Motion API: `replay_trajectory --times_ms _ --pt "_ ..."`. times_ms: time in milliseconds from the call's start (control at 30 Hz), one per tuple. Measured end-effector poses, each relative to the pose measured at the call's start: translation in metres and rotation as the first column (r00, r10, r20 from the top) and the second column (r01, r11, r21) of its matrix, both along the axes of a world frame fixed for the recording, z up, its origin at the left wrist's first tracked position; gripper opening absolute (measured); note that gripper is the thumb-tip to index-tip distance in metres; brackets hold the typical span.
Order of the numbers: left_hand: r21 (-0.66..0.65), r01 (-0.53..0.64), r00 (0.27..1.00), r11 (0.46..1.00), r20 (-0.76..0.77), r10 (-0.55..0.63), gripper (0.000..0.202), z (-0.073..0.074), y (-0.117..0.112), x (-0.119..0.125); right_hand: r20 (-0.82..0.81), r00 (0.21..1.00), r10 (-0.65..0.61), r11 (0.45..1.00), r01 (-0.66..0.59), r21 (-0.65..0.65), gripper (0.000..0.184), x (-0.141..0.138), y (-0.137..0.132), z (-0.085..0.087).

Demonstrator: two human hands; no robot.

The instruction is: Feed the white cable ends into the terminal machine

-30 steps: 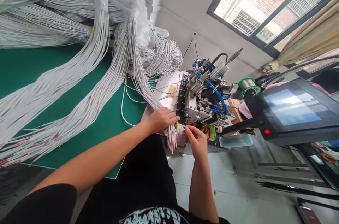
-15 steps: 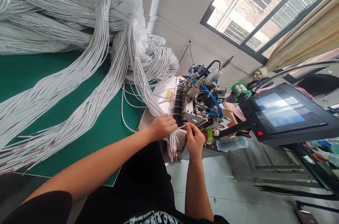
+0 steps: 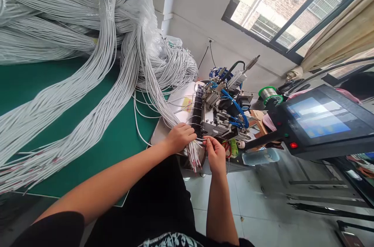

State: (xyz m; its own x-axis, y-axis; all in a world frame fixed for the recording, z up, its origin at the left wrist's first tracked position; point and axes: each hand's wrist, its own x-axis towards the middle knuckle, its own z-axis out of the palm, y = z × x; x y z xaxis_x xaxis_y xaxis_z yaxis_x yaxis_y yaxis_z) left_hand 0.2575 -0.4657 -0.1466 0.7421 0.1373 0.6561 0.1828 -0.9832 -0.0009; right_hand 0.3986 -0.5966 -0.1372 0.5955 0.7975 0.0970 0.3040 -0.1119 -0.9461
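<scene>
My left hand (image 3: 181,138) is closed around a bundle of thin white cables (image 3: 159,99). Their reddish-tipped ends (image 3: 194,158) hang out below the fist. To its right, my right hand (image 3: 215,152) pinches the end of a single white cable (image 3: 201,139) between thumb and fingertips. That cable stretches from the left hand across to the right fingertips. Both hands are at the near end of a benchtop machine (image 3: 217,108) with metal cylinders and blue air hoses. Several cables run into the black slotted strip (image 3: 198,108) on the machine's left side.
Large bundles of white cables (image 3: 73,110), partly wrapped in clear plastic (image 3: 131,1), cover much of the green table (image 3: 122,134). On the right, a touchscreen panel (image 3: 318,116) juts out on an arm. A solder wire spool (image 3: 268,95) stands behind the machine.
The right hand has stayed pinched on the cable end, close to the machine. The loose ends under my left hand have swung slightly right. The whole view has shifted a little.
</scene>
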Motion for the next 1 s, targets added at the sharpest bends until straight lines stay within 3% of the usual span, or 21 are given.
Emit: replay_trajectory --times_ms 167,333,533,733,867,1000 --pt "0.008 0.007 1.0 1.0 -0.013 -0.007 0.022 0.0 0.003 0.002 -0.063 0.995 0.075 0.997 -0.077 -0.029 0.031 0.013 0.001 0.003" --pt "0.019 0.055 0.998 0.998 -0.012 -0.055 0.024 0.005 0.005 -0.002 -0.021 0.995 0.095 0.995 -0.096 -0.035 0.029 0.026 0.0 0.008" --pt "0.038 0.064 0.998 0.997 0.002 -0.064 0.023 0.003 0.005 -0.004 0.231 0.971 0.064 0.995 -0.045 -0.086 0.027 0.027 -0.001 0.007" --pt "0.049 -0.005 0.999 0.999 -0.039 0.007 0.02 0.015 -0.005 -0.004 0.536 0.84 0.081 0.997 -0.067 -0.045 0.023 0.023 -0.004 0.014" --pt "0.076 -0.047 0.997 0.996 -0.062 0.052 0.017 0.024 -0.016 -0.002 0.61 0.788 0.085 0.996 -0.076 -0.04 0.022 0.022 -0.01 0.019" --pt "0.057 -0.104 0.992 0.993 -0.063 0.108 0.015 0.022 -0.02 0.005 0.616 0.783 0.084 0.996 -0.082 -0.033 0.025 0.026 -0.01 0.014"
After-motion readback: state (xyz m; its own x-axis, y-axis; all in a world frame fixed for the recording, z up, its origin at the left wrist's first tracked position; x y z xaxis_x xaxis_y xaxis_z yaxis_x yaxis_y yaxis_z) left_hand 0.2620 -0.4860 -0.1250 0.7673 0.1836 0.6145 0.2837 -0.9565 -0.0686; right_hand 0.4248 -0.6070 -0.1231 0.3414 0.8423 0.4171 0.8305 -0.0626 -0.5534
